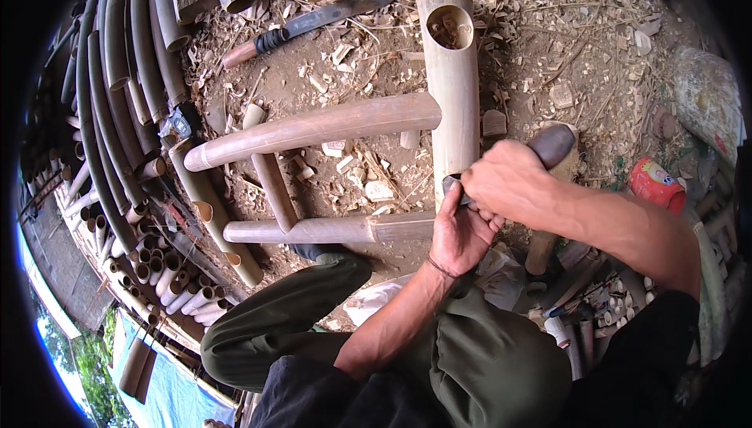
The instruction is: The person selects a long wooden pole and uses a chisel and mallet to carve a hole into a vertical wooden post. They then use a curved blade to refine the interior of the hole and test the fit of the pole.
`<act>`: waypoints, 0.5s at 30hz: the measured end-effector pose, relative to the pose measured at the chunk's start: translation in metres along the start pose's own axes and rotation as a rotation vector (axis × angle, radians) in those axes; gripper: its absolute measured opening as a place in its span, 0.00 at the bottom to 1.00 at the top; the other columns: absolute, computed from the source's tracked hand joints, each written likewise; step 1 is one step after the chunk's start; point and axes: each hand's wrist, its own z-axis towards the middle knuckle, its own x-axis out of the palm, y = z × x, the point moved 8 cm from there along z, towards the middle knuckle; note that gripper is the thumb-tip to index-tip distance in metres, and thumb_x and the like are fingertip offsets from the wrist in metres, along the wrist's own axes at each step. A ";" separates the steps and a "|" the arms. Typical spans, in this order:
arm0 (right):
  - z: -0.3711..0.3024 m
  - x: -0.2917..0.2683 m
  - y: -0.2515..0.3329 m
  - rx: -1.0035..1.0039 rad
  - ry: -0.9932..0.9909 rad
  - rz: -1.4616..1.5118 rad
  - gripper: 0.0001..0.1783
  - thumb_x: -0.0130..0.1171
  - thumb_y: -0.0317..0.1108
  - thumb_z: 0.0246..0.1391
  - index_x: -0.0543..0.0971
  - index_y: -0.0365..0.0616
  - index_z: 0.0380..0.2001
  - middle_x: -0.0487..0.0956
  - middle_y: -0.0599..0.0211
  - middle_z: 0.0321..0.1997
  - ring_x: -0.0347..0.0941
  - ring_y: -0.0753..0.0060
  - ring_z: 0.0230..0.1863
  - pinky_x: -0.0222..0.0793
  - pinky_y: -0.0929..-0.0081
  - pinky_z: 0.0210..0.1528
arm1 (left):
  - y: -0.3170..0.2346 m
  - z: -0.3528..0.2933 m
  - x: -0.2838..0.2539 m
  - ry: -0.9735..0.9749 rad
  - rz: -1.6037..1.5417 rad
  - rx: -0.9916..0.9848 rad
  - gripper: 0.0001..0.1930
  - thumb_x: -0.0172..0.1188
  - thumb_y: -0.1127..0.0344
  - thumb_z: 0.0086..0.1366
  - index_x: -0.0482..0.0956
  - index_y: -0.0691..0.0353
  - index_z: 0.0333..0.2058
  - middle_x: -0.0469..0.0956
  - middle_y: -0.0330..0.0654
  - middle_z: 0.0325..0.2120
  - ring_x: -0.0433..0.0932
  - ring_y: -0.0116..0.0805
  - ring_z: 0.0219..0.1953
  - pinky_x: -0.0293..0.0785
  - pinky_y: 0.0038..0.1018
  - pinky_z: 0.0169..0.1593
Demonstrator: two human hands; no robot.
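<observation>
- My right hand [505, 176] is curled into a fist, fingers pressed around a small dark-bladed tool [450, 184], most of which my knuckles hide.
- My left hand [462, 236] lies palm up just below the fist, thumb raised toward the blade; I cannot tell whether its fingers pinch anything.
- The pale bamboo post [454, 107] stretches away from me, its near end at my hands, a round hole cut near its far end.
- A long bamboo rail [321, 126] meets the post from the left; a lower rail [313, 230] runs toward my left hand.
- A short crosspiece [274, 191] spans the two rails.
- Beyond the frame, a big knife [313, 22] lies on the chip-strewn ground [540, 60].
- A red container [656, 184] sits near my right forearm.
</observation>
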 end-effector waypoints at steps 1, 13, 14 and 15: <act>-0.014 0.007 -0.004 0.058 -0.091 0.018 0.16 0.65 0.40 0.42 0.81 0.41 0.33 0.83 0.65 0.26 0.82 0.69 0.28 0.74 0.71 0.27 | 0.008 0.005 -0.001 -0.014 -0.002 -0.029 0.21 0.46 0.46 0.72 0.71 0.55 0.51 0.79 0.37 0.45 0.77 0.30 0.47 0.72 0.32 0.54; -0.037 0.142 0.027 0.554 -0.751 0.997 0.15 0.64 0.37 0.46 0.74 0.47 0.36 0.80 0.55 0.25 0.78 0.46 0.27 0.73 0.53 0.29 | -0.021 -0.002 -0.045 -0.311 1.496 -0.091 0.22 0.45 0.61 0.69 0.77 0.73 0.23 0.80 0.51 0.17 0.80 0.38 0.18 0.76 0.33 0.24; -0.029 0.148 0.036 0.603 -0.798 1.078 0.17 0.64 0.34 0.45 0.73 0.45 0.40 0.79 0.52 0.26 0.77 0.43 0.29 0.73 0.52 0.30 | -0.026 0.003 -0.049 -0.229 1.706 -0.171 0.15 0.43 0.65 0.69 0.76 0.69 0.31 0.80 0.51 0.18 0.80 0.33 0.17 0.76 0.31 0.23; -0.021 0.154 0.045 0.660 -0.844 1.161 0.20 0.64 0.30 0.44 0.73 0.43 0.43 0.79 0.49 0.26 0.77 0.39 0.30 0.73 0.51 0.31 | -0.034 0.007 -0.039 -0.143 1.913 -0.156 0.15 0.43 0.65 0.68 0.76 0.68 0.29 0.80 0.50 0.18 0.80 0.34 0.17 0.76 0.31 0.22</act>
